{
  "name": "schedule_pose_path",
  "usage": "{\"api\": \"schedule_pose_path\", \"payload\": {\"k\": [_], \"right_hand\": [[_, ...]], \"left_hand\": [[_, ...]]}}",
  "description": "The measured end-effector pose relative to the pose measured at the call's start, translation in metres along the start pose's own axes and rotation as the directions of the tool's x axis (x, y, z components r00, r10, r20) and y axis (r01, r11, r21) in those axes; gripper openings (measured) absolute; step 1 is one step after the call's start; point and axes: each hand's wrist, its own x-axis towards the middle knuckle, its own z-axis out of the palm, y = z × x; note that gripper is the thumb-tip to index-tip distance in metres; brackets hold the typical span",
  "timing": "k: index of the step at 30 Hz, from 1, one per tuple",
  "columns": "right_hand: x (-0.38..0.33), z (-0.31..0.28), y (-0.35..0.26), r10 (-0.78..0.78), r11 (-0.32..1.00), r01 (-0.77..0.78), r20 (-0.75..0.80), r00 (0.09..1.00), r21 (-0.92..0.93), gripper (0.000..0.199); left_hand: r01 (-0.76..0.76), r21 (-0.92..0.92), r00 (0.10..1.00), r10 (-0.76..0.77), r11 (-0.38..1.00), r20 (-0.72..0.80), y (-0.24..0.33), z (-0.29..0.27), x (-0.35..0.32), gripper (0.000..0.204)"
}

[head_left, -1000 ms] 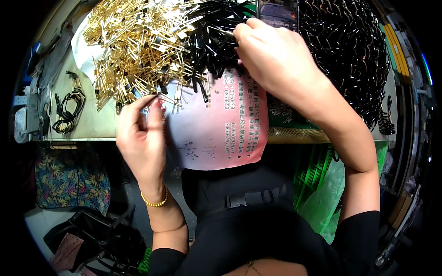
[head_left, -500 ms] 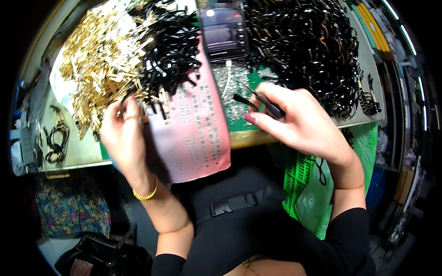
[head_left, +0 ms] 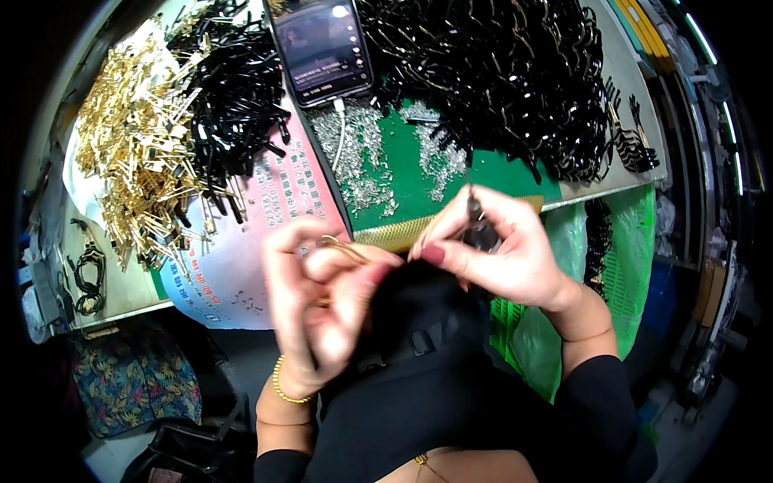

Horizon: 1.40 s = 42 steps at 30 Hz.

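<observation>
My left hand (head_left: 322,286) is closed in front of my chest, partly blurred. A thin gold-coloured metal piece (head_left: 346,248) runs between its fingers. Close by on the right, my right hand (head_left: 503,253) wraps around a small screwdriver (head_left: 481,229) with a dark handle. Its thumb and forefinger are pinched together near the left fingertips; whatever is between them is too small and dark to make out against my black top. Ahead of the hands, many tiny silver screw-like pieces (head_left: 354,157) lie scattered on a green mat (head_left: 403,153).
Gold metal parts (head_left: 137,137) heap at the left, beside glossy black strips (head_left: 237,105). A larger black-and-gold pile (head_left: 499,88) covers the back right. A phone (head_left: 322,52) with a white cable (head_left: 341,133) stands mid-table. Pink printed sheet (head_left: 262,181) overhangs the edge; green bag (head_left: 632,258) hangs right.
My left hand has come from the gold pile towards my chest. My right hand has moved lower, still with the screwdriver; the black strip seen at its fingers no longer shows. The view has shifted.
</observation>
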Motion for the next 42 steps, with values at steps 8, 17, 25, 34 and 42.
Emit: {"api": "schedule_pose_path", "payload": {"k": [8,17,25,34,42], "right_hand": [[0.007,0.007,0.005,0.076,0.976,-0.05,-0.114,0.991,0.214,0.019],[0.001,0.014,0.01,0.099,0.977,-0.079,-0.09,0.991,0.199,0.017],[-0.015,-0.034,0.002,-0.032,0.537,0.064,0.056,0.998,-0.841,0.029],[-0.004,-0.047,0.005,-0.125,0.201,0.159,0.136,0.983,-0.967,0.04],[-0.005,-0.05,0.002,-0.075,0.236,0.14,0.126,0.989,-0.962,0.035]], "left_hand": [[-0.084,0.264,0.99,0.05,0.961,0.131,-0.018,0.01,-0.011,0.015],[-0.219,0.399,0.972,0.166,0.89,0.164,-0.019,0.012,-0.009,0.012],[0.079,0.359,0.978,-0.142,0.93,0.154,-0.018,0.003,-0.008,0.013],[0.123,-0.016,0.992,-0.122,0.992,0.044,-0.022,0.027,0.03,0.027],[0.152,0.15,0.964,-0.18,0.977,0.195,-0.024,0.032,0.027,0.025]]}}
